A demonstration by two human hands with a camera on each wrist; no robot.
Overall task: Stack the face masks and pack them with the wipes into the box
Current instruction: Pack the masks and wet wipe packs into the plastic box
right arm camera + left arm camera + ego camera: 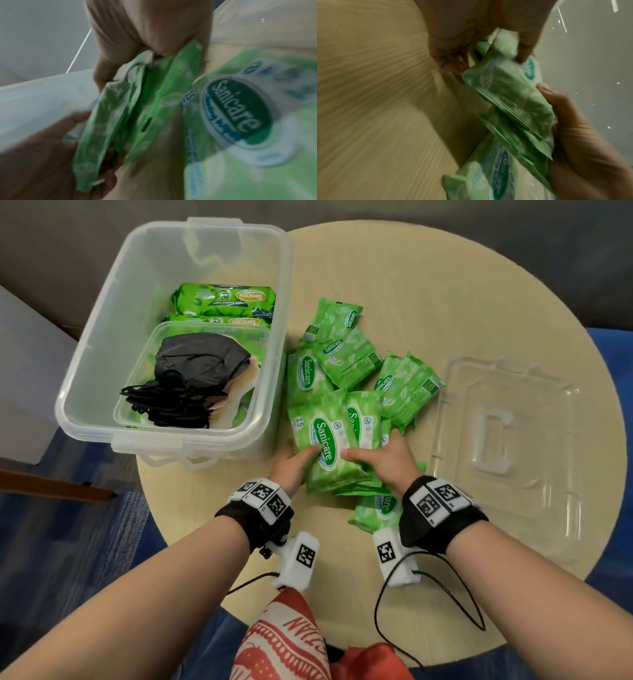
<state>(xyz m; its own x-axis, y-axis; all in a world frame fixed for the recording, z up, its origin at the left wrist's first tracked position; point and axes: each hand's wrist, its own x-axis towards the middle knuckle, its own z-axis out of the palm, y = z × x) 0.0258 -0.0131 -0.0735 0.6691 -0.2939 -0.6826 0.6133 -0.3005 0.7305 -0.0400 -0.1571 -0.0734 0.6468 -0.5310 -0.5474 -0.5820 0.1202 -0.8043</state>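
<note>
Clear plastic, the box (113,313) held the black face masks (198,371) in an inner tray. Just right of it, the left hand (291,465) and right hand (390,463) clasped a small stack of Sanicare wipe packs (329,450), fingers curled around both ends. Soft, light and slick-looking, they probably handle best squeezed by the ends.

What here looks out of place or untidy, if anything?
Nothing looks damaged or spilled. The small wipe packs lie in a loose, overlapping heap on the table beside the box, pointing different ways. Both the left hand and the right hand grip a stack of packs from the heap.
</note>
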